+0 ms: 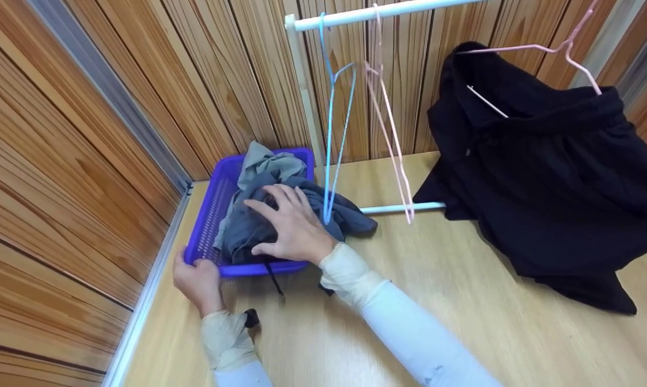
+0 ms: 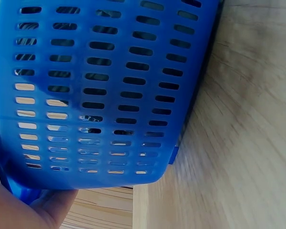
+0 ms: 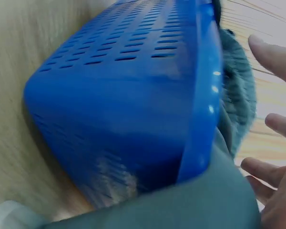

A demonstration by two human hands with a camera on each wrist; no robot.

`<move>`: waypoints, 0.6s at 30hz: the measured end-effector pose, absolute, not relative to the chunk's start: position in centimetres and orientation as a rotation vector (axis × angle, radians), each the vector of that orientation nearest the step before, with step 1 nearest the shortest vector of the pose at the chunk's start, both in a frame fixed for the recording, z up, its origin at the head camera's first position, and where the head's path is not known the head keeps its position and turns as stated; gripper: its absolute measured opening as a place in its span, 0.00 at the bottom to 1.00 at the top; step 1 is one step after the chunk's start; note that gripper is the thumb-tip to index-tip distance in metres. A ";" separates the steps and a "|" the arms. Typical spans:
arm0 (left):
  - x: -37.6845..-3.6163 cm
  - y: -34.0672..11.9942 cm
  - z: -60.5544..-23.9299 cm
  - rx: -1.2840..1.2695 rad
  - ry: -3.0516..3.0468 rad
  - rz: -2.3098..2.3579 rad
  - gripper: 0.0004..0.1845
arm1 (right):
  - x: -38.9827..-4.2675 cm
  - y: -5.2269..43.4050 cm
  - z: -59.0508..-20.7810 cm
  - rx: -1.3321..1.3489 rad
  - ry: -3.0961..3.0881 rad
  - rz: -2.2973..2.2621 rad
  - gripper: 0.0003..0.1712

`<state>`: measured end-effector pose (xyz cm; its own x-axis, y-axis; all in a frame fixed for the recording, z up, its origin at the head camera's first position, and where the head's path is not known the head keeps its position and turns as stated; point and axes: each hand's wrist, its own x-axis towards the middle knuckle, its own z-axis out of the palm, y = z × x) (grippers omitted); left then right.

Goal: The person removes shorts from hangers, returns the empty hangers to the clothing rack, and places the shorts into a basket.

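Your left hand (image 1: 197, 279) grips the near left corner of the basket (image 1: 207, 226), fingers curled over its rim, while your right hand (image 1: 288, 226) lies spread, fingers straight, on the grey clothes (image 1: 248, 228) heaped inside. The basket sits on the table (image 1: 436, 301) in the corner by the wood-panelled wall (image 1: 86, 134); one grey piece spills over its right edge onto the tabletop. Just beside the basket stands a white rack (image 1: 355, 13) with a blue hanger (image 1: 331, 134) and a pink hanger (image 1: 390, 134) dangling from its bar. Further right, a black garment (image 1: 549, 177) hangs on another pink hanger (image 1: 570, 48), its hem resting on the table.
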<state>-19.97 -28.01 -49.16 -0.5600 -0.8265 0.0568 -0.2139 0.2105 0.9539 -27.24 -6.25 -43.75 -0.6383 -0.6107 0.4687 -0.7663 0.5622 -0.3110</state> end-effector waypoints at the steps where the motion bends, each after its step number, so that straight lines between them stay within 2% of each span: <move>1: -20.0 -28.0 -49.1 0.964 -1.908 -1.371 0.31 | -27.1 -5.8 -43.9 1.117 -2.456 0.746 0.51; 9: -19.7 -28.7 -48.9 0.977 -1.892 -1.403 0.32 | -27.2 -3.0 -47.0 0.866 -2.159 1.066 0.40; 11: -19.6 -28.8 -48.9 0.983 -1.884 -1.420 0.32 | -27.4 -2.3 -48.0 0.789 -2.172 1.162 0.46; 16: -19.4 -29.1 -49.1 0.967 -1.902 -1.338 0.32 | -28.5 -0.6 -49.4 0.566 -2.452 1.293 0.75; 18: -19.4 -29.2 -49.2 0.964 -1.907 -1.309 0.32 | -28.9 0.0 -49.6 0.526 -2.586 1.326 0.80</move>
<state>-19.36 -29.18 -49.23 -0.5374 -0.8386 0.0890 -0.2184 0.2404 0.9458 -28.89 0.02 -49.64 -0.9195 -0.2248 0.3223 -0.3929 0.5378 -0.7459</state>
